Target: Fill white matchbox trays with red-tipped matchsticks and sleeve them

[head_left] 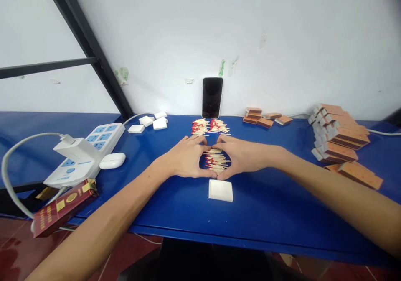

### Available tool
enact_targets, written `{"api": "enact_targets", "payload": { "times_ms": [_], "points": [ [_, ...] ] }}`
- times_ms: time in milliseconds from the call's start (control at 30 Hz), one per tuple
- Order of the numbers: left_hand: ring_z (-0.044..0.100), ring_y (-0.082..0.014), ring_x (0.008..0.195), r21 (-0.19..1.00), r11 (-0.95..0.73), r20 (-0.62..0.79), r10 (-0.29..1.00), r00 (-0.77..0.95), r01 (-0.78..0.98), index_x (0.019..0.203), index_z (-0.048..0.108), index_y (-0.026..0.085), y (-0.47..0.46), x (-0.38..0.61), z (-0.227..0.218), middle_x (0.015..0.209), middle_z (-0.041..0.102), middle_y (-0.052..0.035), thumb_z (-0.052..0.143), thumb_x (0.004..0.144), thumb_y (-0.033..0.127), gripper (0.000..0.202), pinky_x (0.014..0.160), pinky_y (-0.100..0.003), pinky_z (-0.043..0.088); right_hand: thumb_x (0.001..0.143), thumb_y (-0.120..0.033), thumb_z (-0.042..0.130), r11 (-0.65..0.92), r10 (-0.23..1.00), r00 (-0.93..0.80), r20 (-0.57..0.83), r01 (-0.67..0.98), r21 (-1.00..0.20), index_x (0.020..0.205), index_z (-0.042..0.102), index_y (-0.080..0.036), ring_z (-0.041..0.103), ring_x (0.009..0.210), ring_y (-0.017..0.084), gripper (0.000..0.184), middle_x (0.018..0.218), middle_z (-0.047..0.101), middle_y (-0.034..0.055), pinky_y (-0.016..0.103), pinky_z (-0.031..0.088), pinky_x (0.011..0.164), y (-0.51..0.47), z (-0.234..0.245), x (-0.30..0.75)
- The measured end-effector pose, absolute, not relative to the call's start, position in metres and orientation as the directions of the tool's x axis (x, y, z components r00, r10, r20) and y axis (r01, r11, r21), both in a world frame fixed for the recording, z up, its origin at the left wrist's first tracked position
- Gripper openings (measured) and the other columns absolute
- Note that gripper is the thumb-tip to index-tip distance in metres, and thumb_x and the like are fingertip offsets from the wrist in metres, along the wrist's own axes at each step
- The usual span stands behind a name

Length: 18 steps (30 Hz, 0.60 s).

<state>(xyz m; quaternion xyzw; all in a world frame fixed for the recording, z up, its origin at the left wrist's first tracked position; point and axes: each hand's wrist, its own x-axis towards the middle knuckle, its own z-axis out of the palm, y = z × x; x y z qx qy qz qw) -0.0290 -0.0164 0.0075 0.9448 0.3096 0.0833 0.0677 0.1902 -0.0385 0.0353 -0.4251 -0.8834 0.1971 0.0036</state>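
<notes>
"Blue! That's the counter (175, 208). How far along are the matches (216, 160) in the middle?"

"Part done, I'd say. They sit in one bunch on the counter, between the left hand (189, 157) and the right hand (234, 153). Most sticks lie the same way, but some ends poke out."

"Is the grip tight?"

"Each hand is bent wide, like half a ring. The fingertips come close at the back and the thumbs come close at the front. I don't see either hand pinching anything. How hard they push, I can't tell."

"What else is done?"

"Two more bunches (200, 127) lie at the back, a bit messy. The white tray (221, 190) in front has no matches on it. More white trays (145, 121) are at the back left, and brown boxes (344, 141) are piled on the right. No hand touches those, so I guess a lot is left."

"And the room?"

"A phone (212, 97) leans on the white wall (175, 34). On the left are a power strip (108, 136), an earbud case (112, 161), a red box (65, 208) and black bars (78, 26). The floor (19, 247) is dark red"
</notes>
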Motion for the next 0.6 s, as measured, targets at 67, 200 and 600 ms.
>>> {"api": "enact_targets", "payload": {
  "times_ms": [67, 200, 600],
  "points": [
    [0.054, -0.0310, 0.110, 0.171, -0.803, 0.118, 0.592, 0.797, 0.571, 0.125, 0.063, 0.018, -0.016, -0.029, 0.007, 0.120, 0.059, -0.0130, 0.056, 0.073, 0.078, 0.080, 0.095, -0.043, 0.038, 0.071, -0.065, 0.067, 0.531, 0.767, -0.621, -0.163, 0.756, -0.383, 0.130, 0.057, -0.018, 0.055, 0.096, 0.027, 0.076, 0.110, 0.056, 0.0109, 0.036, 0.046, 0.079, -0.039, 0.036, 0.198],
    [0.057, -0.0297, 0.106, 0.176, -0.805, 0.125, 0.589, 0.798, 0.567, 0.123, 0.064, 0.017, -0.016, -0.027, 0.007, 0.118, 0.060, -0.0128, 0.058, 0.076, 0.073, 0.073, 0.092, -0.041, 0.041, 0.075, -0.062, 0.065, 0.460, 0.800, -0.561, -0.213, 0.801, -0.382, 0.144, 0.045, -0.016, 0.057, 0.093, 0.026, 0.085, 0.115, 0.054, 0.0130, 0.036, 0.047, 0.077, -0.043, 0.034, 0.208],
    [0.061, -0.0205, 0.080, 0.271, -0.798, 0.072, 0.574, 0.816, 0.538, 0.099, 0.069, 0.014, -0.015, -0.019, 0.018, 0.095, 0.063, -0.0092, 0.057, 0.088, 0.047, 0.037, 0.075, -0.033, 0.046, 0.086, -0.046, 0.063, 0.566, 0.783, -0.620, -0.051, 0.743, -0.358, 0.105, 0.069, -0.017, 0.056, 0.088, 0.022, 0.035, 0.097, 0.058, 0.0083, 0.033, 0.042, 0.075, -0.037, 0.022, 0.193]
  ]
}}
